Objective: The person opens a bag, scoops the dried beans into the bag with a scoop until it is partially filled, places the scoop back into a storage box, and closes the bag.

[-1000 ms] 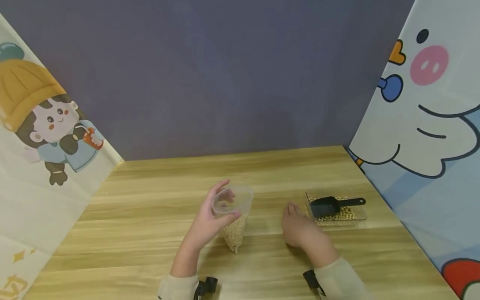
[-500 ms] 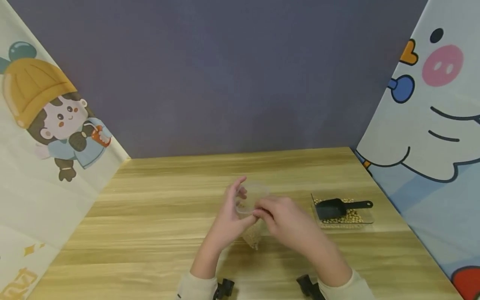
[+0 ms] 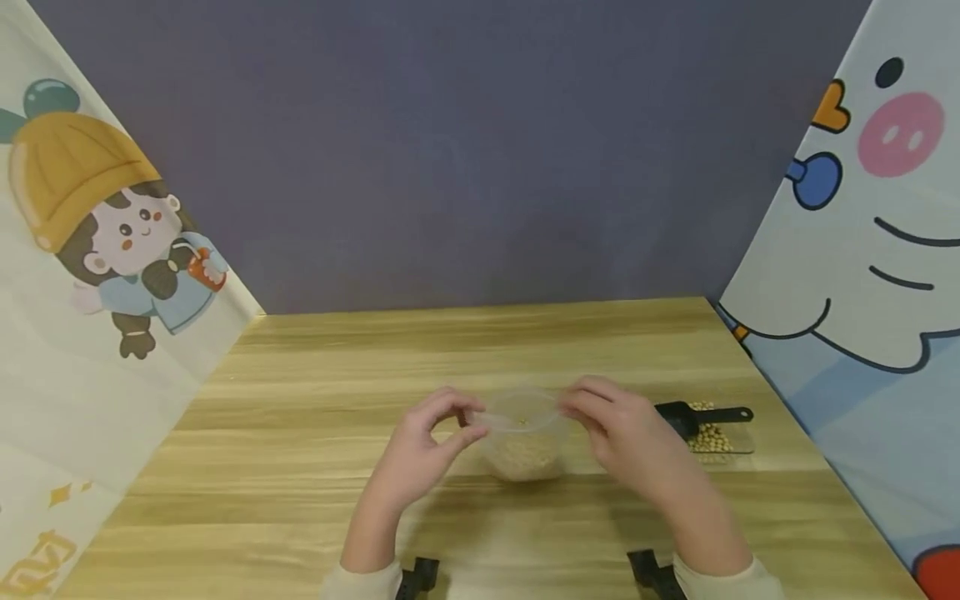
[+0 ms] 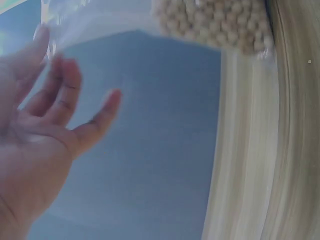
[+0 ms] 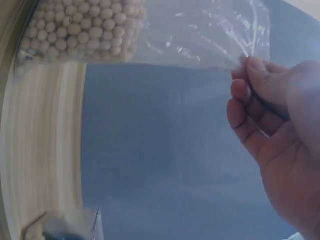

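A clear plastic bag (image 3: pixel 558 446) with soybeans (image 5: pixel 80 30) in its lower part is upright between my hands, its mouth spread wide. At the left end of its rim, my left hand (image 3: pixel 420 450) pinches the plastic between thumb and index finger, while its other fingers stand spread in the left wrist view. My right hand (image 3: pixel 637 437) pinches the opposite end of the rim, and in the right wrist view the film is gathered at thumb and fingertip. The bag's bottom is close to the table; whether it touches I cannot tell.
To the right, partly behind my right hand, stands a clear box (image 3: pixel 742 452) of soybeans with a black scoop (image 3: pixel 723 415) lying on them. The wooden table (image 3: pixel 315 467) ends at a grey back panel (image 3: pixel 480 167), with printed panels on both sides.
My right hand has come from beside the box to the bag's rim. My hands have since moved apart, stretching the mouth sideways, and the bag has turned to face me broadly.
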{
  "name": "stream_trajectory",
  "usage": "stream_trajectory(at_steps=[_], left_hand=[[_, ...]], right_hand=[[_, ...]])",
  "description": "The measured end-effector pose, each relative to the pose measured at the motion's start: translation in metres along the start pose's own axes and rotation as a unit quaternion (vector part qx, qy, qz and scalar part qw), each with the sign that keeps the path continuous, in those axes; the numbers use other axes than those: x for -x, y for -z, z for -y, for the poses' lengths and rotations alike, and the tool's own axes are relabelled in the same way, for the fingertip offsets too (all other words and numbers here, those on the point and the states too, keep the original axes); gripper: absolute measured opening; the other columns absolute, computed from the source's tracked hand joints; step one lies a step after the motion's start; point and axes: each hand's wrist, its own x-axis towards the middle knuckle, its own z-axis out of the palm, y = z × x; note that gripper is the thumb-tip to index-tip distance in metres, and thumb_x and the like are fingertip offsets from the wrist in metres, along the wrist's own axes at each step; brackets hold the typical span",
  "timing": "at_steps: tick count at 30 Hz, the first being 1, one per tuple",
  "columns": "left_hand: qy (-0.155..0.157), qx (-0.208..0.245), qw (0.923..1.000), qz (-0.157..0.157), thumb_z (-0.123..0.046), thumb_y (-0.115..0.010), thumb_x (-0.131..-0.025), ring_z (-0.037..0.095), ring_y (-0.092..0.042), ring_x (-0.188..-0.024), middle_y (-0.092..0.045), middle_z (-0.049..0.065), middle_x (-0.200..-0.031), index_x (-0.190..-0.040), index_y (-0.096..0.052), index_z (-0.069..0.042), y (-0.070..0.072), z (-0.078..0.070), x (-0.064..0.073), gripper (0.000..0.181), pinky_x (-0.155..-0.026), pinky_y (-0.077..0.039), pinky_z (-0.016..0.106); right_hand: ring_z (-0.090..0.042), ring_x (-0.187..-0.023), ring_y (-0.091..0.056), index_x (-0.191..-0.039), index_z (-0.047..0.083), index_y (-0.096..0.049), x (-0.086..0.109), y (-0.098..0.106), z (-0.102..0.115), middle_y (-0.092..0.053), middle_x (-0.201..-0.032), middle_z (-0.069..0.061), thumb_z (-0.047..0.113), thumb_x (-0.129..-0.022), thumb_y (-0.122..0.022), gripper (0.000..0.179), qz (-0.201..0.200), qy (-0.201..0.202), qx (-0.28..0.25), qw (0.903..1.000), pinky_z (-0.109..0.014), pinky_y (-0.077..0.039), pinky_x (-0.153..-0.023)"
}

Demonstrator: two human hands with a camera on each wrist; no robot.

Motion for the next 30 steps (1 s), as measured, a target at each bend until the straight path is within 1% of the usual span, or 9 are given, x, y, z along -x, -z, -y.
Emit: stream_trajectory(at_steps=[4, 6, 8, 11, 14, 18, 23, 26, 30], left_hand=[[0.011, 0.011, 0.9999, 0.0, -0.017, -0.077, -0.098, 0.014, -0.069, -0.103, -0.069, -0.002, -0.106, -0.137, -0.064, -0.014, -0.004, -0.002, -0.004, 0.041, -0.109, -0.057, 0.048], [0.015, 0.002, 0.9998, 0.014, -0.021, -0.076, -0.099, 0.016, -0.069, -0.108, -0.071, -0.001, -0.115, -0.138, -0.065, -0.013, -0.008, -0.002, -0.006, 0.042, -0.106, -0.059, 0.048], [0.017, -0.013, 0.9995, 0.021, -0.024, -0.075, -0.1, 0.015, -0.069, -0.109, -0.072, -0.002, -0.121, -0.132, -0.07, -0.014, -0.013, -0.003, -0.008, 0.034, -0.1, -0.062, 0.043], [0.001, -0.021, 0.9998, 0.007, -0.021, -0.074, -0.1, 0.013, -0.071, -0.106, -0.076, -0.003, -0.116, -0.115, -0.076, -0.014, -0.017, -0.005, -0.011, 0.017, -0.094, -0.064, 0.039], [-0.004, -0.025, 0.9997, 0.001, -0.02, -0.076, -0.099, 0.008, -0.071, -0.102, -0.077, -0.007, -0.108, -0.111, -0.077, -0.017, -0.018, -0.009, -0.013, 0.012, -0.092, -0.064, 0.038], [-0.025, -0.043, 0.9988, -0.001, -0.017, -0.075, -0.098, 0.007, -0.071, -0.098, -0.078, -0.006, -0.104, -0.106, -0.078, -0.015, -0.017, -0.009, -0.015, 0.008, -0.089, -0.064, 0.033], [-0.083, -0.102, 0.9908, -0.033, -0.012, -0.074, -0.098, 0.009, -0.073, -0.09, -0.078, -0.001, -0.096, -0.1, -0.078, -0.01, -0.012, -0.004, -0.015, 0.005, -0.081, -0.063, 0.025], [-0.117, -0.126, 0.9841, -0.046, -0.008, -0.074, -0.097, 0.011, -0.073, -0.086, -0.077, 0.001, -0.093, -0.099, -0.077, -0.008, -0.008, -0.002, -0.015, 0.003, -0.079, -0.062, 0.023], [-0.136, -0.132, 0.9803, -0.055, -0.005, -0.074, -0.097, 0.012, -0.073, -0.086, -0.076, 0.003, -0.092, -0.098, -0.075, -0.008, -0.004, 0.001, -0.014, 0.003, -0.079, -0.062, 0.022]], right_hand=[[-0.01, -0.081, -0.07, -0.117, 0.005, -0.074, 0.007, 0.003, -0.01, -0.075, -0.096, 0.0, -0.012, -0.084, -0.08, 0.038, -0.003, -0.035, -0.028, 0.999, -0.011, -0.053, -0.075], [-0.008, -0.081, -0.069, -0.126, 0.004, -0.071, 0.009, 0.003, -0.012, -0.074, -0.095, 0.001, -0.011, -0.084, -0.08, 0.045, 0.0, -0.059, -0.038, 0.9976, -0.008, -0.051, -0.076], [-0.007, -0.082, -0.067, -0.129, 0.004, -0.07, 0.011, 0.002, -0.014, -0.074, -0.095, 0.002, -0.01, -0.084, -0.08, 0.048, 0.002, -0.074, -0.046, 0.9962, -0.008, -0.05, -0.077], [-0.007, -0.085, -0.068, -0.121, 0.005, -0.074, 0.013, -0.001, -0.014, -0.074, -0.095, 0.003, -0.009, -0.084, -0.081, 0.041, -0.005, -0.095, -0.062, 0.9935, -0.01, -0.053, -0.078], [-0.003, -0.085, -0.066, -0.11, 0.009, -0.076, 0.014, -0.004, -0.013, -0.074, -0.094, 0.007, -0.006, -0.086, -0.081, 0.029, -0.005, -0.124, -0.073, 0.9896, -0.012, -0.054, -0.074], [-0.001, -0.084, -0.066, -0.104, 0.015, -0.076, 0.015, -0.006, -0.013, -0.074, -0.095, 0.01, 0.0, -0.09, -0.08, 0.021, 0.003, -0.161, -0.072, 0.9843, -0.018, -0.057, -0.072], [-0.001, -0.083, -0.065, -0.102, 0.018, -0.074, 0.016, -0.005, -0.014, -0.073, -0.095, 0.01, 0.003, -0.093, -0.077, 0.017, 0.004, -0.194, -0.052, 0.9795, -0.025, -0.058, -0.071], [0.0, -0.082, -0.062, -0.101, 0.017, -0.072, 0.016, -0.006, -0.014, -0.07, -0.093, 0.01, 0.002, -0.094, -0.076, 0.017, 0.006, -0.194, -0.051, 0.9797, -0.024, -0.055, -0.069], [0.0, -0.083, -0.061, -0.099, 0.015, -0.071, 0.018, -0.01, -0.011, -0.068, -0.091, 0.01, 0.0, -0.092, -0.077, 0.018, 0.006, -0.174, -0.054, 0.9832, -0.023, -0.054, -0.069]])
